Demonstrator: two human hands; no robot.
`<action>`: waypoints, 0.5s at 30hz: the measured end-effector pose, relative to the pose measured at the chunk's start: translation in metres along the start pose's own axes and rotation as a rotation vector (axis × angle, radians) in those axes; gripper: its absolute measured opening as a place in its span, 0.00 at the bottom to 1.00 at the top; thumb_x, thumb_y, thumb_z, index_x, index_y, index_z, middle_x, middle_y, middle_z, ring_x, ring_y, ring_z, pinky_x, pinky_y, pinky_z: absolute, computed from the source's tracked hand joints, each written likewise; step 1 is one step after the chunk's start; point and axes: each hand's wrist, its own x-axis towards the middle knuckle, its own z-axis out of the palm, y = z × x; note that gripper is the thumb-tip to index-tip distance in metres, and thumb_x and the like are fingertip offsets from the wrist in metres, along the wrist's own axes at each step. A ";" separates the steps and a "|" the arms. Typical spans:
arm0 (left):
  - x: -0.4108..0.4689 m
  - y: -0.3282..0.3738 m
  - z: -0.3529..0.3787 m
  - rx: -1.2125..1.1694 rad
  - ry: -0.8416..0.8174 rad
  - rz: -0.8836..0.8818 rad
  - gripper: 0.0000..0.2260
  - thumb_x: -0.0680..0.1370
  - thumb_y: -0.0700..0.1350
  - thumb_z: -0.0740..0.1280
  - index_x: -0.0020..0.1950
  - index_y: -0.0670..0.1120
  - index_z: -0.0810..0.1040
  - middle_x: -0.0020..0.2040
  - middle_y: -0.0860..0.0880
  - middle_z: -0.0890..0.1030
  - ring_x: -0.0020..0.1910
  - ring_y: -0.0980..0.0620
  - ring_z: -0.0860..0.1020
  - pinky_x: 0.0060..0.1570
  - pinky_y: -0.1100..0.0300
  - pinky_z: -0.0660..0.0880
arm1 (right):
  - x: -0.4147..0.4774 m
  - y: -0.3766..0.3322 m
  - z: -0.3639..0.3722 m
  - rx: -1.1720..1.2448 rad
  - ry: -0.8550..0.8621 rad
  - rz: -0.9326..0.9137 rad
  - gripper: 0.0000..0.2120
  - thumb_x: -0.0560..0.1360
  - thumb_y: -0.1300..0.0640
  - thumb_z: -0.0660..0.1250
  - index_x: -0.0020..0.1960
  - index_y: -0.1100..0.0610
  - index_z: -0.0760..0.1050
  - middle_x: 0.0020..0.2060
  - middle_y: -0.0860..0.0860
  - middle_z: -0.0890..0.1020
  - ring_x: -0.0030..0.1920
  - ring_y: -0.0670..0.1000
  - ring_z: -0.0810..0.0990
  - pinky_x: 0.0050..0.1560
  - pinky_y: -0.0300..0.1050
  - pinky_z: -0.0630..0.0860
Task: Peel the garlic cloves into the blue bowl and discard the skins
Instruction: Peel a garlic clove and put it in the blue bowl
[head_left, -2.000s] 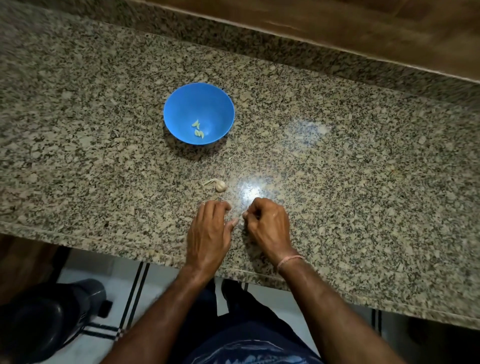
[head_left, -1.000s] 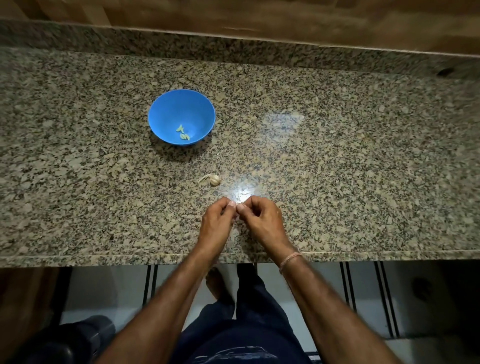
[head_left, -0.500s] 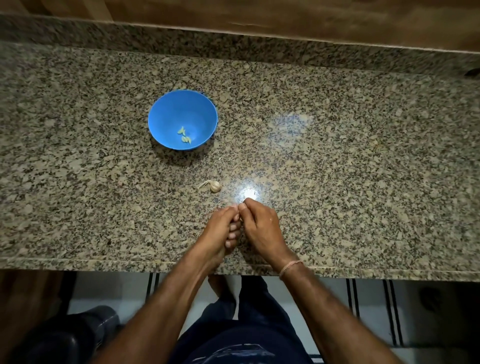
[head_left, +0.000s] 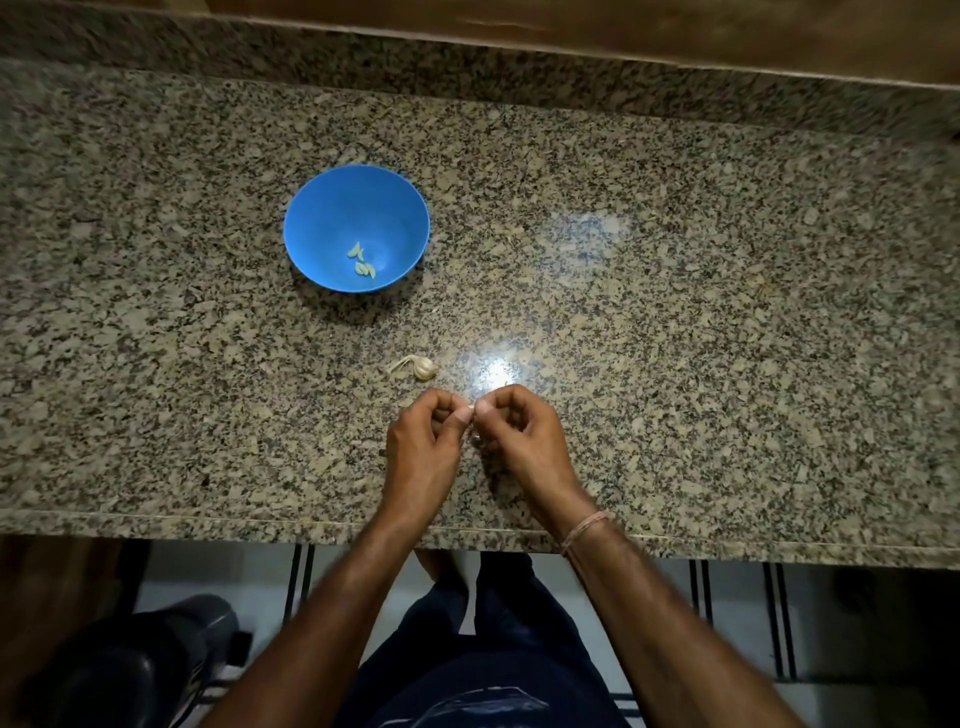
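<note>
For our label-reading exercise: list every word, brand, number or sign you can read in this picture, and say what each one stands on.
No readable text anywhere.
Bowl: plain blue, no label.
Counter: speckled stone, no marks.
Garment: a pale print, too blurred to tell if it holds letters.

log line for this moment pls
step: peeling | left hand: pinches clove | right hand: pinches same clove | blue bowl: peeled cloves inside | garlic piece: lying on counter
</note>
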 end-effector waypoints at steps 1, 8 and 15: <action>-0.001 0.000 0.001 0.014 0.003 -0.002 0.04 0.83 0.47 0.68 0.55 0.48 0.80 0.47 0.54 0.82 0.46 0.61 0.80 0.39 0.74 0.74 | 0.001 0.001 -0.001 -0.007 0.015 -0.036 0.04 0.81 0.55 0.72 0.50 0.56 0.81 0.46 0.56 0.85 0.46 0.54 0.85 0.49 0.54 0.86; 0.000 -0.003 0.007 -0.113 -0.011 -0.076 0.05 0.84 0.48 0.66 0.55 0.49 0.80 0.50 0.51 0.84 0.51 0.54 0.83 0.50 0.58 0.80 | 0.003 0.004 0.000 0.033 0.030 -0.106 0.04 0.78 0.61 0.73 0.52 0.54 0.84 0.49 0.53 0.86 0.52 0.57 0.86 0.56 0.58 0.84; -0.002 -0.007 0.005 -0.062 -0.071 -0.036 0.05 0.85 0.48 0.63 0.56 0.50 0.78 0.51 0.51 0.82 0.50 0.54 0.81 0.47 0.59 0.79 | 0.004 0.005 -0.001 0.046 0.014 -0.107 0.04 0.78 0.64 0.73 0.52 0.59 0.83 0.48 0.54 0.87 0.52 0.56 0.86 0.57 0.55 0.85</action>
